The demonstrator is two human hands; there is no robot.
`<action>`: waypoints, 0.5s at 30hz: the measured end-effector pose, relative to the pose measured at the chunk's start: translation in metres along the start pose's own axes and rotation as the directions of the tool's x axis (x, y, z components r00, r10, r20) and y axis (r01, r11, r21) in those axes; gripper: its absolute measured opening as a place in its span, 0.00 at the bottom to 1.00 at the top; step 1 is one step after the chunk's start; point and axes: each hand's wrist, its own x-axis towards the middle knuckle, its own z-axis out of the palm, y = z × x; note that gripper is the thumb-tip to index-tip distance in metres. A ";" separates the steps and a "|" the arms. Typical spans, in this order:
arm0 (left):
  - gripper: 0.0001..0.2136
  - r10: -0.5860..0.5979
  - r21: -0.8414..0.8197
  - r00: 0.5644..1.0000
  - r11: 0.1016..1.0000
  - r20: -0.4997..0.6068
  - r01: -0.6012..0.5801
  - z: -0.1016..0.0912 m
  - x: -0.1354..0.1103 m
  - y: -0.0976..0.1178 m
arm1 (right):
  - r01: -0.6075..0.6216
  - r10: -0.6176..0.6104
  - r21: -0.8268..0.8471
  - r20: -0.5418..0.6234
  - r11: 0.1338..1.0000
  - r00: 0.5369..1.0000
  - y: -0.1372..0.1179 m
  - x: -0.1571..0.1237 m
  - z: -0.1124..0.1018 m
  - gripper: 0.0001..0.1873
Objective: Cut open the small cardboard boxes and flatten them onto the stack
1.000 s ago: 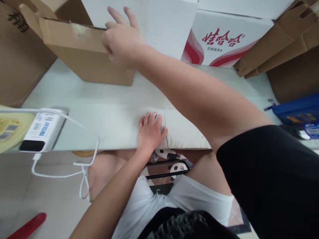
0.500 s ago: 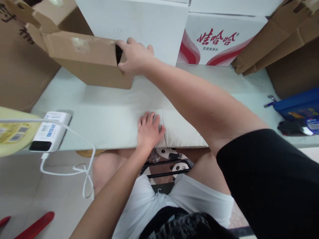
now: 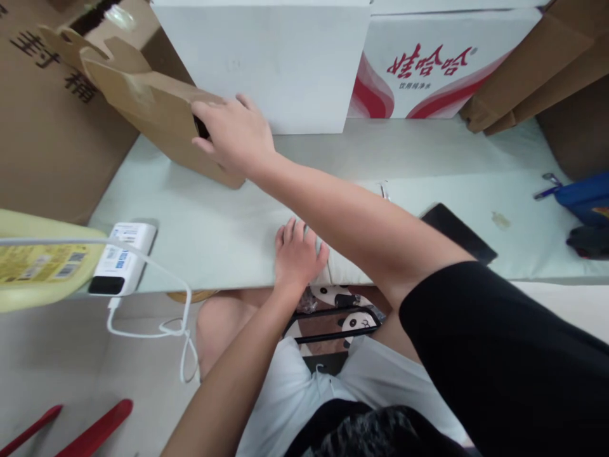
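My right hand (image 3: pixel 236 135) reaches across to a brown cardboard box (image 3: pixel 159 124) and grips its right end, with the thumb apart from the fingers around a dark opening in the box. The box stands at an angle on the pale green padded surface (image 3: pixel 228 235), its cut-out flaps raised on the left. My left hand (image 3: pixel 299 255) rests flat near the surface's front edge, fingers spread, holding nothing. Beneath my right forearm lies a flat black object (image 3: pixel 459 233), partly hidden.
A white box (image 3: pixel 271 70) and a white-and-red carton (image 3: pixel 435 70) stand behind. At the left are a white power bank (image 3: pixel 121 260) with a cable and a yellow bottle (image 3: pixel 42 266). A blue pouch (image 3: pixel 583 202) and folded brown cardboard (image 3: pixel 528 70) are on the right.
The cardboard box has turned, its right end swinging toward me with my right hand on it. My left hand stays on the surface. The flat black object has come into sight.
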 end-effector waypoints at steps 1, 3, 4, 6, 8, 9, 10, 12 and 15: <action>0.20 -0.001 0.003 1.000 1.000 0.006 0.001 -0.001 0.000 0.000 | -0.023 0.024 0.005 -0.029 1.000 0.999 -0.003 -0.002 0.005 0.12; 0.19 -0.003 0.005 1.000 1.000 0.016 0.003 -0.002 0.000 0.001 | -0.046 0.047 0.021 -0.070 0.999 0.996 -0.005 -0.006 0.012 0.15; 0.20 -0.002 0.001 1.000 1.000 0.020 0.002 -0.002 0.000 0.001 | -0.047 0.049 0.027 -0.080 0.999 0.996 -0.004 -0.008 0.014 0.17; 0.20 -0.002 -0.011 1.000 1.000 0.021 0.002 -0.002 0.001 0.001 | -0.019 0.022 0.034 -0.076 0.999 0.997 0.001 -0.013 0.013 0.19; 0.22 -0.009 -0.020 1.000 1.000 0.013 0.010 -0.002 0.001 0.001 | 0.040 -0.037 0.046 -0.057 0.998 0.998 0.013 -0.023 0.007 0.19; 0.22 -0.014 -0.022 1.000 1.000 0.009 0.015 -0.002 0.000 0.001 | 0.067 -0.064 0.060 -0.054 0.996 0.996 0.021 -0.032 0.003 0.21; 0.23 -0.018 -0.023 1.000 1.000 0.008 0.019 -0.002 0.000 0.001 | 0.091 -0.086 0.080 -0.053 0.993 0.995 0.030 -0.043 -0.002 0.23; 0.23 -0.015 -0.026 1.000 1.000 0.012 0.016 -0.002 0.000 0.001 | 0.094 -0.085 0.128 -0.075 0.987 0.994 0.051 -0.071 -0.015 0.22; 0.23 -0.001 -0.030 1.000 1.000 0.010 0.002 -0.003 0.000 0.000 | 0.094 -0.065 0.231 -0.129 0.968 0.990 0.081 -0.121 -0.038 0.25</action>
